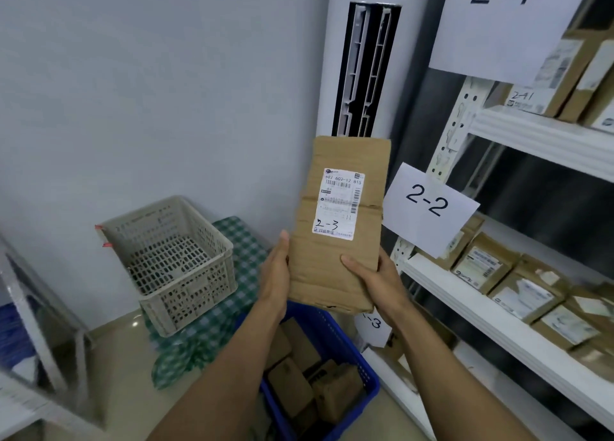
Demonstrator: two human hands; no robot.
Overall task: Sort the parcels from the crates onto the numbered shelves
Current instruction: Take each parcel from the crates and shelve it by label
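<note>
Crate, beige (172,261), far left, on a checked cloth (239,241); I see no parcels in it.

Crate, blue (335,347), below my forearms; brown parcels lie loose inside.

Left hand (275,271): thumb straight up along the left edge of the parcel; fingers hidden behind the card, so I judge a grip there rather than see one.

Parcel (339,221): flat, creased cardboard, held in the air above the blue crate and well apart from any shelf; long axis near upright, top end leaning a little right and away from me; label (340,204) facing me and reading right way up, "2-3" handwritten at its lower left corner.

Right hand (375,281): thumb laid across the front near the lower right corner, fingers behind; a pinch on the parcel.

Sign "2-2" (428,208), at the left post of the shelving (498,311); not the match.

Sign ending "-3" (373,327), lower down, half hidden under my right hand; probably the target level.

Handling, as I judge it: keep both grips low; bring the parcel down and right; tip the long axis flat or on edge to clear the shelf above; set it at the front edge with the label outward; mind the soft, bent card.
</note>
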